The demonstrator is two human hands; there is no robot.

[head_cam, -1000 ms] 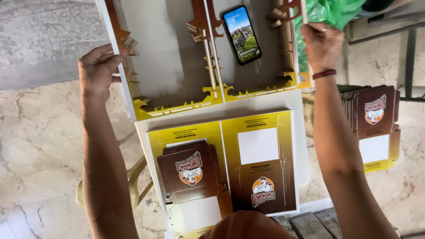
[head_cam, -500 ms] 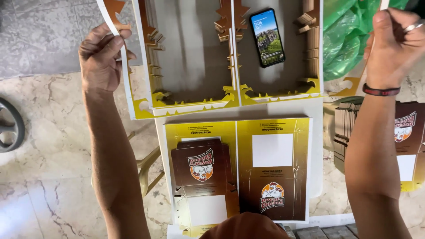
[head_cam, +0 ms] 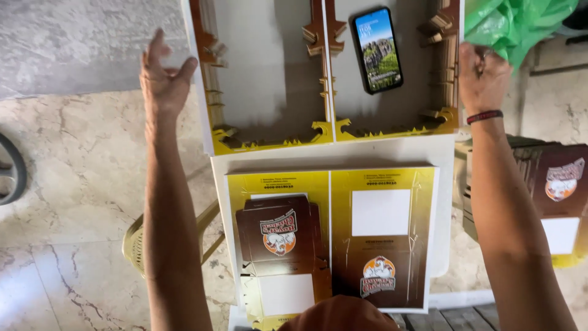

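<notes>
A die-cut cardboard frame point(head_cam: 269, 138), yellow and brown at its edges with two large cut-out openings, lies at the top of the view. My left hand point(head_cam: 164, 79) is open with fingers apart, just off the frame's left edge. My right hand point(head_cam: 484, 76) has its fingers curled at the frame's right edge. A smartphone point(head_cam: 376, 49) with a lit screen shows through the right opening. Below, a yellow and brown printed sheet point(head_cam: 380, 214) lies on a white table point(head_cam: 343, 153), with a brown flat carton blank point(head_cam: 275, 233) on its left half.
A green plastic bag point(head_cam: 520, 21) sits at the top right. A stack of brown printed cartons point(head_cam: 560, 184) stands to the right of my right arm. A pale yellow plastic chair point(head_cam: 135, 242) and a dark curved object point(head_cam: 9, 171) are on the marble floor at left.
My left hand has let go of the frame's left edge and opened. My right hand has come down to the frame's right edge. The frame has settled lower over the phone.
</notes>
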